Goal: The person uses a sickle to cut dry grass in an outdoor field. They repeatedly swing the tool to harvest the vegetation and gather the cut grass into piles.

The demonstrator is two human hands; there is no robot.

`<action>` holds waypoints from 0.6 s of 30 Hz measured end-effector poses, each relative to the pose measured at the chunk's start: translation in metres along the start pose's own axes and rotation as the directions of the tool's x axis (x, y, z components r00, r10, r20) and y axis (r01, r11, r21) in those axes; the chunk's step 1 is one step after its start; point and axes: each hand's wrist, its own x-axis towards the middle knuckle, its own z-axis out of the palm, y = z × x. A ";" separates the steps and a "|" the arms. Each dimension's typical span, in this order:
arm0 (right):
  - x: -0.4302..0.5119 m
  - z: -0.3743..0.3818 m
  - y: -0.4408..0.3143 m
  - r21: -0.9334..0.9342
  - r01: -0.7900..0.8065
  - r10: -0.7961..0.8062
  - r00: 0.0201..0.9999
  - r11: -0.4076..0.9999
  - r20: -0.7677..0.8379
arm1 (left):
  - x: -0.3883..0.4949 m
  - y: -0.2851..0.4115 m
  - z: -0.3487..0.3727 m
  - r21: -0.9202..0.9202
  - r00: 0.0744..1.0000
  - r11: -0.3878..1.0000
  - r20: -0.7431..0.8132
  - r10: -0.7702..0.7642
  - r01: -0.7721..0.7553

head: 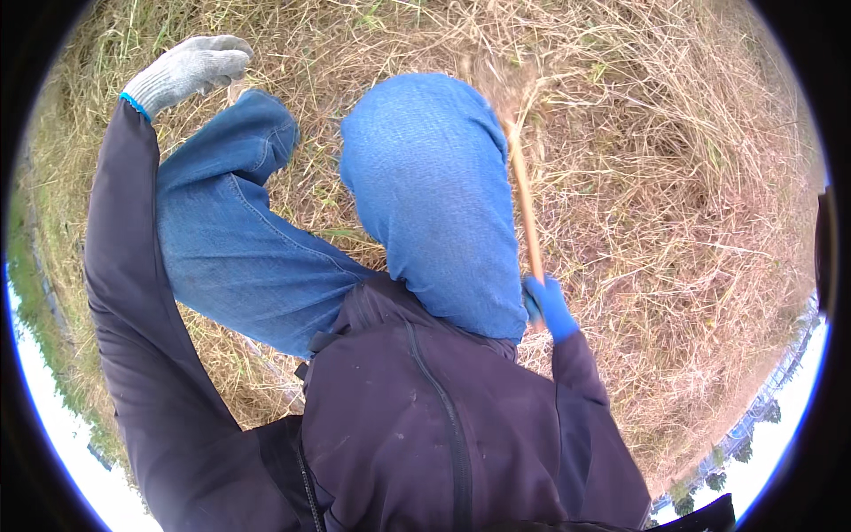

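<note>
A light wooden tool handle point(524, 199) slants up beside my bent right knee, and my right hand point(550, 307) in a blue glove is wrapped around its lower part. The far end of the handle blurs into dry grass point(525, 93), so the tool's head cannot be made out. At the upper left, past my left knee, my left hand point(193, 72) wears a whitish knit glove with a blue cuff edge. Its fingers lie close together and bend slightly over the dry grass. Whether anything is under that palm is hidden.
My legs in blue jeans point(425, 199) are bent in a low crouch, with the knees spread. Flattened dry straw point(651, 279) covers the ground all around, and taller stalks point(711, 113) stand at the upper right. Green grass point(40, 319) borders the left edge.
</note>
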 end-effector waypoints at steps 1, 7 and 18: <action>-0.025 -0.027 0.047 0.063 -0.079 0.087 0.986 0.995 -0.140 | 0.004 0.001 0.001 -0.023 1.000 1.000 0.005 0.009 -0.009; 0.009 -0.027 -0.014 0.367 0.092 -0.035 0.987 0.926 -0.158 | 0.001 -0.015 0.007 0.004 0.998 0.999 -0.056 -0.038 0.038; 0.158 0.119 -0.190 0.459 0.343 -0.407 0.913 0.820 0.045 | 0.000 0.019 0.008 0.167 0.995 0.981 -0.013 -0.096 0.097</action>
